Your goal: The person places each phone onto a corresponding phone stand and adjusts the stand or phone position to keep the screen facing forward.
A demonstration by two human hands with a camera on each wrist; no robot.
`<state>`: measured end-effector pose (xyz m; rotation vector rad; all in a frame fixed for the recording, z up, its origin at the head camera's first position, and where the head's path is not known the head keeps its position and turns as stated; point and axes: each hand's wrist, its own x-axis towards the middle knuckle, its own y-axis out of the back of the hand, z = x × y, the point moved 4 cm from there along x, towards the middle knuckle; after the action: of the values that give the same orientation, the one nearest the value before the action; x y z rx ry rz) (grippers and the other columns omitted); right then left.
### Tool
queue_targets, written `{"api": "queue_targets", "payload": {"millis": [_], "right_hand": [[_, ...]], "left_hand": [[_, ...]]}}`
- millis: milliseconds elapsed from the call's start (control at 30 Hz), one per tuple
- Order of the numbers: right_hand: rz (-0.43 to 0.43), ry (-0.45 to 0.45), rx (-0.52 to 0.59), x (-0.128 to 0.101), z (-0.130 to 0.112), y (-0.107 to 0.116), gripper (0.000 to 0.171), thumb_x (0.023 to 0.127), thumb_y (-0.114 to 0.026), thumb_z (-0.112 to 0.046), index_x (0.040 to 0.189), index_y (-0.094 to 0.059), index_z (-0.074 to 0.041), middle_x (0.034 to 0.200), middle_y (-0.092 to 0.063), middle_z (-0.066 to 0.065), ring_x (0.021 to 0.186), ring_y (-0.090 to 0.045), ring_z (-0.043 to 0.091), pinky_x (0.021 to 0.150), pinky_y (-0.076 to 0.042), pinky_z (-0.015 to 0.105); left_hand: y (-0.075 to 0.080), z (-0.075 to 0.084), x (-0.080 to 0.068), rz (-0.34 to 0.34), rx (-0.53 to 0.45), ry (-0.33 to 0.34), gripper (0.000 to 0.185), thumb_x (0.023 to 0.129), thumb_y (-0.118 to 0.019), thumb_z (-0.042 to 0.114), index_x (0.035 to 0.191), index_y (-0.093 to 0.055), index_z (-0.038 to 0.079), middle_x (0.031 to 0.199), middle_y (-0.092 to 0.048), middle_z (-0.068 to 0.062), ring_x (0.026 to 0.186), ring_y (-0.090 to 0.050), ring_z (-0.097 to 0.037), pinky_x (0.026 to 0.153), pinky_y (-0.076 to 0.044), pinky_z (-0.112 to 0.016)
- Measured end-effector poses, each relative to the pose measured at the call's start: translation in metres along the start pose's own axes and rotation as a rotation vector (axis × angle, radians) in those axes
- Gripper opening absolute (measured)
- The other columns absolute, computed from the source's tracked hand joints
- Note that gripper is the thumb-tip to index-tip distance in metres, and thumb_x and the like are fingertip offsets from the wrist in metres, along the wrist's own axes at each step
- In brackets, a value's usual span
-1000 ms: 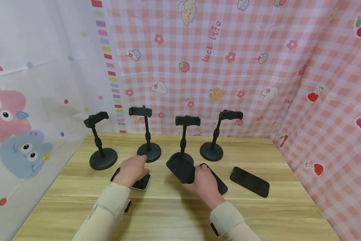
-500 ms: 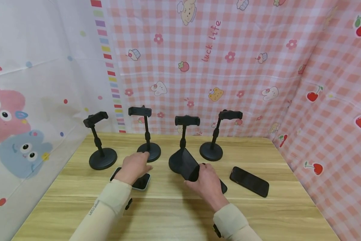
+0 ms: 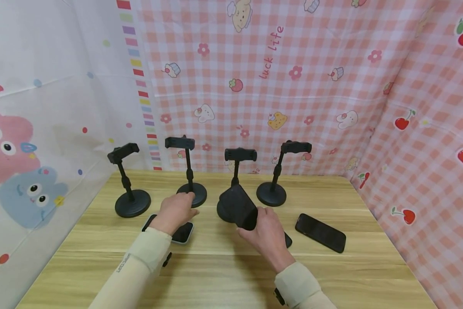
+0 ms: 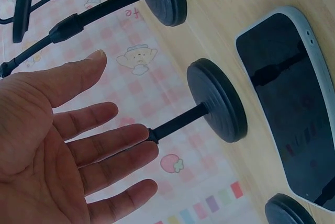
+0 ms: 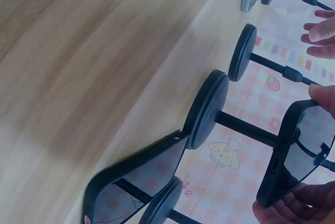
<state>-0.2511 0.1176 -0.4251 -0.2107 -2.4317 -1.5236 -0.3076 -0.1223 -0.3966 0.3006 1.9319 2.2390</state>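
Observation:
My right hand (image 3: 269, 236) grips a black-cased smartphone (image 3: 240, 206) by its edges, thumb and fingers on opposite sides in the right wrist view. The phone is lifted and tilted before the base of the third phone stand (image 3: 241, 154) from the left. Another black phone (image 3: 288, 240) lies on the table, partly hidden by that hand. My left hand (image 3: 176, 212) hovers over a light-cased phone (image 3: 183, 233), which lies screen up. Its fingers (image 4: 118, 177) spread loosely in the left wrist view, holding nothing.
Beside that stand are the left stand (image 3: 132, 203), the second stand (image 3: 180, 143) and the right stand (image 3: 271, 194), all black with round bases. One more black phone (image 3: 320, 233) lies at the right of the wooden table (image 3: 216, 279). Patterned cloth (image 3: 316, 98) hangs behind.
My right hand has raised the phone and turned it; its far end has swung up and right, covering more of the third stand's base. My left hand has shifted slightly rightward and forward.

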Motion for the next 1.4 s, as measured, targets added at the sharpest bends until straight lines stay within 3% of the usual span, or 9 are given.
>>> {"api": "queue_targets", "payload": {"millis": [533, 1167, 1400], "right_hand": [[0.104, -0.017, 0.069, -0.002, -0.008, 0.012, 0.088, 0.071, -0.082, -0.054, 0.132, -0.057, 0.004, 0.120, -0.057, 0.019, 0.103, -0.058, 0.032, 0.085, -0.052, 0.047], [0.306, 0.066, 0.121, 0.002, -0.029, 0.043, 0.081, 0.072, -0.084, -0.052, 0.126, -0.059, 0.004, 0.117, -0.059, 0.020, 0.104, -0.058, 0.034, 0.086, -0.054, 0.047], [0.332, 0.076, 0.146, 0.009, -0.039, 0.052, 0.080, 0.074, -0.082, -0.053, 0.124, -0.059, 0.005, 0.114, -0.059, 0.019, 0.102, -0.058, 0.033, 0.083, -0.054, 0.047]], "left_hand": [[0.006, 0.006, 0.002, 0.047, 0.009, -0.041, 0.049, 0.089, -0.075, 0.033, 0.124, -0.063, 0.000, 0.111, -0.068, -0.020, 0.098, -0.067, -0.034, 0.076, -0.055, -0.050], [0.013, 0.014, 0.005, 0.097, 0.009, -0.061, 0.046, 0.091, -0.073, 0.035, 0.123, -0.064, 0.003, 0.111, -0.068, -0.017, 0.098, -0.067, -0.033, 0.079, -0.055, -0.049], [0.018, 0.016, 0.006, 0.181, -0.016, -0.062, 0.037, 0.092, -0.071, 0.036, 0.116, -0.068, 0.007, 0.098, -0.072, -0.014, 0.081, -0.069, -0.030, 0.066, -0.055, -0.046]]}}
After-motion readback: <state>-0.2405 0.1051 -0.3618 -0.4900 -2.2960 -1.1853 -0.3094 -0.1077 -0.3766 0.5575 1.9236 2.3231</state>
